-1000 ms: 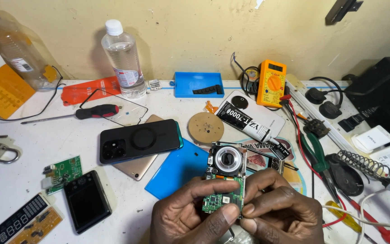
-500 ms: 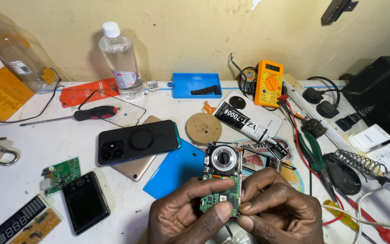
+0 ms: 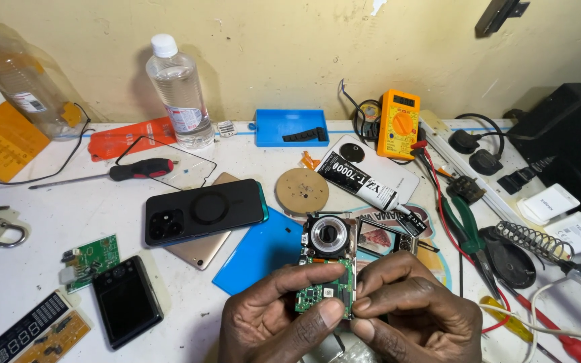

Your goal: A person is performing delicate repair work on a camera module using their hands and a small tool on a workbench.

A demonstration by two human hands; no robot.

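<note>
camera module (image 3: 327,265): casing already off, green board exposed, lens facing up; sitting at 6 o'clock of the desk (image 3: 55,202)
left hand (image 3: 274,319): fingers gripping the board
right hand (image 3: 415,312): fingers pinching the board's right edge
loose shell (image 3: 384,236): lying at 2 o'clock of the module, not refitted

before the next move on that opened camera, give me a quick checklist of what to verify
1. Both hands grip the camera: ok. Left hand and right hand pinch the camera from either side.
2. Green circuit board exposed and in view: ok.
3. Lens uncovered by fingers: ok.
4. Tool ready: not ok. The screwdriver lies far off, and both hands are full.
5. Loose screws accounted for: cannot tell, too small to see.
6. Space under the hands: not ok. The blue panel and glue tube crowd it.
</note>
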